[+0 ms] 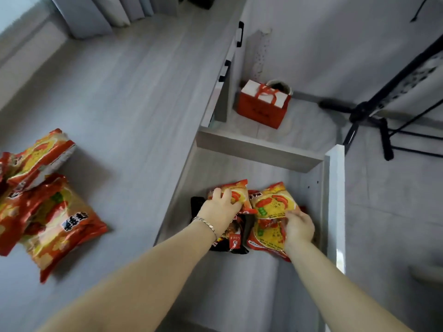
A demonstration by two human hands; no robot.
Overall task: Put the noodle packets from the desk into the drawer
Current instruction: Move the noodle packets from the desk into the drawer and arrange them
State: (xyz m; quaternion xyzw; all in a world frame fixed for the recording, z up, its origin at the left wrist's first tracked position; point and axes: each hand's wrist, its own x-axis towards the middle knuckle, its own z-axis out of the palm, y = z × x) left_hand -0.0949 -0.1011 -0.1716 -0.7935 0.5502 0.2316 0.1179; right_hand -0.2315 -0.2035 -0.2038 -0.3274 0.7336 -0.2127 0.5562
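Observation:
An open grey drawer [261,150] sticks out from the desk at the lower middle. Inside it lie several red-and-yellow noodle packets and a black packet [231,238]. My left hand [221,208], with a bracelet on the wrist, grips one red-and-yellow packet [241,192] at the drawer's left. My right hand [298,227] holds the edge of another packet [273,202] lying over a third packet [265,238]. On the desk top [124,97] at the left sits a pile of several more noodle packets [48,212].
Beyond the drawer, a red paper gift bag [263,104] stands on the floor under the desk. A black tripod [369,116] spreads its legs at the right. The drawer's white front panel [335,200] stands at the right. Curtains hang at the top left.

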